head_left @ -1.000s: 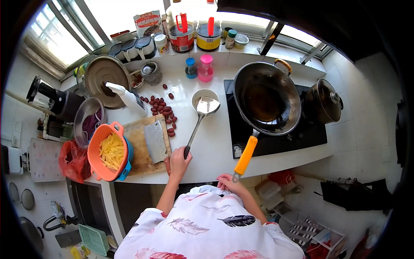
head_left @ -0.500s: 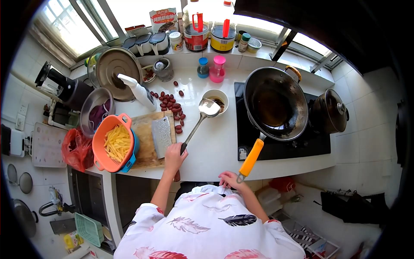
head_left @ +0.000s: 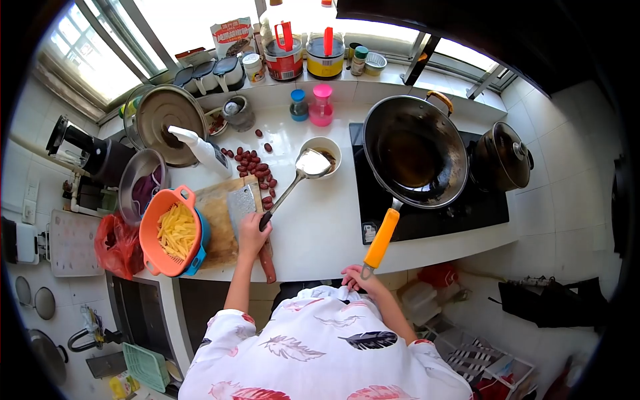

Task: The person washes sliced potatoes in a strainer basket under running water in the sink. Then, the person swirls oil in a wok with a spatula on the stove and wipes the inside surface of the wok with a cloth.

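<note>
Blender (head_left: 112,161): by left edge of the bench (head_left: 300,247)
Red bag (head_left: 117,247): front-left corner
Pink-capped bottle (head_left: 321,108): near back edge
Lidded pot (head_left: 500,161): right end

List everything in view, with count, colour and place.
Ladle: one, silver, over small bowl
Small bowl: one, white, mid-counter
Wok: one, dark, on cooktop
Lidded pot: one, dark, on cooktop
Cooktop: one, black, right counter
Cleaver: one, grey, on cutting board
Cutting board: one, brown, left counter
Basket: one, orange, at board's left
Strips: many, yellow, in basket
Fruits: many, dark red, beyond board
Spouted bottle: one, white, beyond board
Bag: one, red, counter's left edge
Small bottles: two, blue, pink, back counter
Tubs: two, red, yellow, windowsill
Metal bowl: one, silver, left
Left hand: one, bare, gripping ladle
Right hand: one, bare, counter's near edge
</note>
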`<control>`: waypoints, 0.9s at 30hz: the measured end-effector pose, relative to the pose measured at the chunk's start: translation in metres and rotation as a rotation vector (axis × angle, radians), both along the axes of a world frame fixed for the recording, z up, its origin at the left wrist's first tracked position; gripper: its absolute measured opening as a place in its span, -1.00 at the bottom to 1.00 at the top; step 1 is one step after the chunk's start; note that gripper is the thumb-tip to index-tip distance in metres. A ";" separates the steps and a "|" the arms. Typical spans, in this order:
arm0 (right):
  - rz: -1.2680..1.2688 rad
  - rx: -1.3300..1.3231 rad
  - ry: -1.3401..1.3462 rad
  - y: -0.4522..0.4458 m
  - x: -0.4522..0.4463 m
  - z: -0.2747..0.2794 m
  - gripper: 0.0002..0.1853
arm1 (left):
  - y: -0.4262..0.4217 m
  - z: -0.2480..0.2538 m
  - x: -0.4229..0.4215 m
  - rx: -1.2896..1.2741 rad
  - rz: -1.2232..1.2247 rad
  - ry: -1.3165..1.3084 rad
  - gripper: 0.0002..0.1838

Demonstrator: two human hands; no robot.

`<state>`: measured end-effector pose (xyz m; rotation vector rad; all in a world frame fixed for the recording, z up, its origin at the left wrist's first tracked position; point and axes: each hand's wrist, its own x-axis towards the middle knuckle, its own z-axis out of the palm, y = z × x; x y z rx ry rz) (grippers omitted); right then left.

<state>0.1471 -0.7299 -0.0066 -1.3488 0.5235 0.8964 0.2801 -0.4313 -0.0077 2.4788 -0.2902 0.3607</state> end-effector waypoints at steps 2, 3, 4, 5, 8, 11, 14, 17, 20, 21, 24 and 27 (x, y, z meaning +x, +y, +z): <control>-0.120 0.039 -0.012 -0.004 -0.002 0.001 -0.79 | 0.000 0.000 0.001 0.034 0.022 -0.003 -0.80; -0.123 0.038 -0.013 -0.006 -0.002 0.000 -0.79 | -0.001 0.001 0.001 0.033 0.019 -0.003 -0.80; -0.270 0.084 -0.081 -0.009 -0.001 -0.001 -0.76 | -0.001 0.002 0.000 0.052 0.017 -0.023 -0.80; -0.418 0.129 -0.151 -0.010 0.000 -0.002 -0.73 | -0.001 0.002 0.000 0.072 0.014 -0.043 -0.79; -0.568 0.155 -0.325 -0.013 0.012 0.026 -0.56 | -0.003 0.005 -0.002 0.038 0.027 -0.072 -0.77; -0.711 0.590 -0.317 -0.017 0.028 0.057 -0.47 | -0.005 0.006 -0.005 0.053 0.043 -0.055 -0.75; -0.617 0.593 -0.358 -0.018 0.039 0.068 -0.33 | -0.008 0.003 -0.006 0.095 0.073 0.021 -0.73; -0.522 0.622 -0.375 -0.019 0.043 0.067 -0.29 | -0.008 0.001 -0.005 0.064 0.064 0.015 -0.72; -0.610 0.753 -0.370 -0.017 0.043 0.074 -0.35 | -0.007 0.004 -0.006 0.072 0.057 0.002 -0.75; -0.608 0.756 -0.369 -0.016 0.044 0.074 -0.35 | -0.009 0.012 -0.007 0.074 0.059 0.002 -0.75; -0.705 0.764 -0.330 -0.013 0.047 0.077 -0.49 | -0.028 0.033 -0.011 0.113 0.095 -0.113 -0.78; -0.875 0.855 -0.149 -0.008 0.060 0.085 -0.68 | -0.068 0.050 -0.024 -0.342 -0.039 0.166 -0.85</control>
